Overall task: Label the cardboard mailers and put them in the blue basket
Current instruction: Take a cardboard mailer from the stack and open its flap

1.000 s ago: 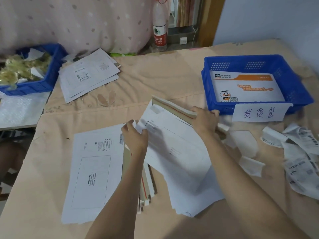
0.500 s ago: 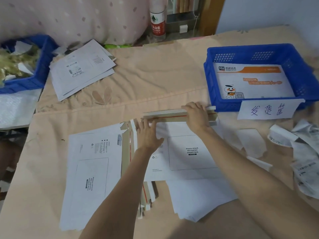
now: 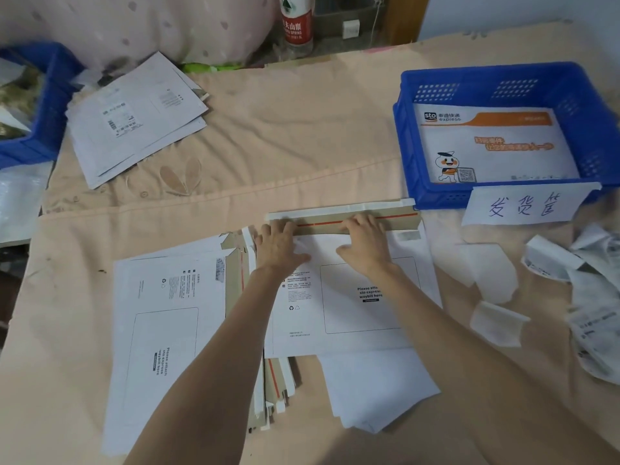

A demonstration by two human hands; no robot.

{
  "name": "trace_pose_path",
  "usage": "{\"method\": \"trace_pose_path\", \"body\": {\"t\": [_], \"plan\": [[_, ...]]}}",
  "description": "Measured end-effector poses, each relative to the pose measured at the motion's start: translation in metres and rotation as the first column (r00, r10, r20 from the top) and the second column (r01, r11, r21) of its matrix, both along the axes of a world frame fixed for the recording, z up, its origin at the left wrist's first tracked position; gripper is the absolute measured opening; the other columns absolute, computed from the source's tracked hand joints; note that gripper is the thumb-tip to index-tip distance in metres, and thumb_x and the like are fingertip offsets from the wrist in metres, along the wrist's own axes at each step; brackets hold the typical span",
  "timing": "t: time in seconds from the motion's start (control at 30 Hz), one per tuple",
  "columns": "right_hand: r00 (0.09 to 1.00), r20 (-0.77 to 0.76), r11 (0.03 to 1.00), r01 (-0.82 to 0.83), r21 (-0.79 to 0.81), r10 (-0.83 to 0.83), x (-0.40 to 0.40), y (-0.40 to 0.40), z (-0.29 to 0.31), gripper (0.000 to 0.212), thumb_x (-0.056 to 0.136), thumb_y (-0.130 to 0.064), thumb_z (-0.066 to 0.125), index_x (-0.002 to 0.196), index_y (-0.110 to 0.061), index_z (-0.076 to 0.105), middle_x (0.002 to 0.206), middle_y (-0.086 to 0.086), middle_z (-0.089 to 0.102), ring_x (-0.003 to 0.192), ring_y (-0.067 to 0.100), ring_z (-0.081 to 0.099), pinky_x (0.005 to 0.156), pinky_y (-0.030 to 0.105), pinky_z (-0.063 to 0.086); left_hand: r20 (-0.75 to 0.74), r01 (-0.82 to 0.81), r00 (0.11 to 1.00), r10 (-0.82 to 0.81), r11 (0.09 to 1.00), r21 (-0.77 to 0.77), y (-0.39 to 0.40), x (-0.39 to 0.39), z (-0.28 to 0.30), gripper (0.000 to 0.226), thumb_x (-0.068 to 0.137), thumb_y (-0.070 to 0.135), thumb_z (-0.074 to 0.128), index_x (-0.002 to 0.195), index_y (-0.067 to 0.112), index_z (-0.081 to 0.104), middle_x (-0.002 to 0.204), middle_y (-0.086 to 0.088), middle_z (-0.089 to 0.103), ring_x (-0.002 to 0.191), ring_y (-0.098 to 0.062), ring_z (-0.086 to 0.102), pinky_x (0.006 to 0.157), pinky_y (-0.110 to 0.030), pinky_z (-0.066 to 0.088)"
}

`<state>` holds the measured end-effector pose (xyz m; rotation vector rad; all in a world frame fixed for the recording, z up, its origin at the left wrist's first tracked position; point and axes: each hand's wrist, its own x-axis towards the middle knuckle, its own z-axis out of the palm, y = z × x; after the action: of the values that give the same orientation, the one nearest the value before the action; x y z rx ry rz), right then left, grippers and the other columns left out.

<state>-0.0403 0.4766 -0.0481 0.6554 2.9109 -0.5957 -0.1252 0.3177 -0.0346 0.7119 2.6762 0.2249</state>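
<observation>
Mailer [image 3: 349,297] flat on counter [image 3: 285,135], just short of blue basket [image 3: 496,75]; left hand [image 3: 278,245] and right hand [image 3: 364,243] spread, fingers pressing along flap fold. Probably light, stiff, smooth card: best lifted by opposite edges, clear of adhesive strip.

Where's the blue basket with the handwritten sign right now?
In the head view the blue basket sits at the far right of the table, just beyond the open flap of the mailer, with the handwritten sign on its near wall.
</observation>
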Motion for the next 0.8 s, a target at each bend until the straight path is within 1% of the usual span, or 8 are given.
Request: {"method": "trace_pose_path", "body": {"t": [0.17, 0.33, 0.43, 0.5, 0.57, 0.63, 0.7, 0.8], "plan": [[0.999, 0.048, 0.998, 0.002, -0.058, 0.001, -0.005, 0.002, 0.000, 0.033, 0.076, -0.018, 0.065, 0.107, -0.025, 0.059, 0.116, -0.006, 0.054, 0.114, 0.018, 0.038, 0.091, 0.030, 0.026, 0.004, 0.001, 1.000, -0.001, 1.000, -0.019, 0.000, -0.005, -0.001, 0.070, 0.080, 0.043, 0.070, 0.140, 0.023, 0.039, 0.133, -0.009, 0.037, 0.122, -0.029, 0.032, 0.106, -0.034, 0.021], [0.998, 0.060, 0.981, 0.045, -0.187, -0.035, -0.008, 0.006, 0.005, 0.022, 0.079, -0.018, 0.058, 0.099, -0.028, 0.060, 0.112, -0.011, 0.055, 0.114, 0.019, 0.038, 0.088, 0.031, 0.022, 0.024, 0.006, 1.000, -0.005, 0.999, -0.048, 0.000, -0.012, -0.001, 0.059, 0.078, 0.048, 0.071, 0.125, 0.018, 0.052, 0.133, -0.007, 0.040, 0.119, -0.031, 0.034, 0.108, -0.039, 0.023], [0.995, 0.088, 0.962, 0.076, -0.263, -0.054, -0.007, 0.005, 0.008, 0.016, 0.082, -0.021, 0.055, 0.092, -0.033, 0.052, 0.105, -0.006, 0.061, 0.108, 0.018, 0.044, 0.093, 0.033, 0.022, 0.072, 0.011, 0.997, -0.011, 1.000, 0.003, -0.002, -0.017, 0.001, 0.055, 0.078, 0.045, 0.071, 0.122, 0.017, 0.053, 0.135, -0.001, 0.049, 0.117, -0.030, 0.035, 0.105, -0.040, 0.026], [0.995, 0.076, 0.958, 0.078, -0.276, -0.059, -0.006, 0.005, 0.010, 0.014, 0.082, -0.023, 0.056, 0.090, -0.034, 0.050, 0.102, -0.006, 0.065, 0.101, 0.017, 0.051, 0.091, 0.033, 0.022, 0.093, 0.006, 0.996, -0.009, 1.000, 0.026, -0.003, -0.018, 0.003, 0.055, 0.078, 0.044, 0.072, 0.123, 0.019, 0.053, 0.131, -0.001, 0.054, 0.116, -0.029, 0.035, 0.102, -0.038, 0.028], [0.998, 0.039, 0.952, 0.057, -0.300, -0.048, -0.005, 0.004, 0.010, 0.013, 0.082, -0.024, 0.059, 0.090, -0.034, 0.052, 0.103, -0.010, 0.067, 0.100, 0.016, 0.055, 0.088, 0.032, 0.021, 0.127, -0.011, 0.992, 0.006, 0.999, 0.043, -0.005, -0.019, 0.002, 0.056, 0.077, 0.044, 0.073, 0.123, 0.021, 0.054, 0.127, -0.003, 0.056, 0.116, -0.028, 0.033, 0.101, -0.037, 0.030], [0.999, 0.028, 0.943, 0.040, -0.329, -0.032, -0.003, 0.006, 0.011, 0.016, 0.081, -0.026, 0.063, 0.094, -0.032, 0.057, 0.110, -0.012, 0.063, 0.104, 0.014, 0.053, 0.087, 0.031, 0.020, 0.157, -0.025, 0.988, 0.015, 0.998, 0.064, -0.007, -0.020, -0.001, 0.054, 0.076, 0.044, 0.074, 0.121, 0.020, 0.057, 0.130, -0.002, 0.054, 0.118, -0.028, 0.032, 0.099, -0.035, 0.033], [0.998, 0.053, 0.972, 0.035, -0.232, -0.024, -0.001, 0.013, 0.011, 0.022, 0.077, -0.035, 0.065, 0.098, -0.030, 0.061, 0.111, -0.011, 0.057, 0.109, 0.013, 0.047, 0.090, 0.032, 0.021, 0.169, -0.035, 0.985, 0.021, 0.996, 0.085, -0.009, -0.019, -0.002, 0.054, 0.076, 0.042, 0.075, 0.120, 0.016, 0.059, 0.138, 0.002, 0.048, 0.121, -0.027, 0.031, 0.094, -0.035, 0.037], [0.991, 0.081, 0.995, 0.104, 0.001, -0.104, 0.004, 0.028, 0.014, 0.022, 0.074, -0.045, 0.059, 0.082, -0.026, 0.064, 0.091, -0.011, 0.061, 0.103, 0.019, 0.045, 0.092, 0.036, 0.025, 0.175, -0.057, 0.984, 0.041, 0.994, 0.088, -0.010, -0.017, 0.000, 0.053, 0.077, 0.040, 0.075, 0.121, 0.013, 0.059, 0.143, 0.003, 0.041, 0.126, -0.026, 0.029, 0.089, -0.036, 0.039]]}}
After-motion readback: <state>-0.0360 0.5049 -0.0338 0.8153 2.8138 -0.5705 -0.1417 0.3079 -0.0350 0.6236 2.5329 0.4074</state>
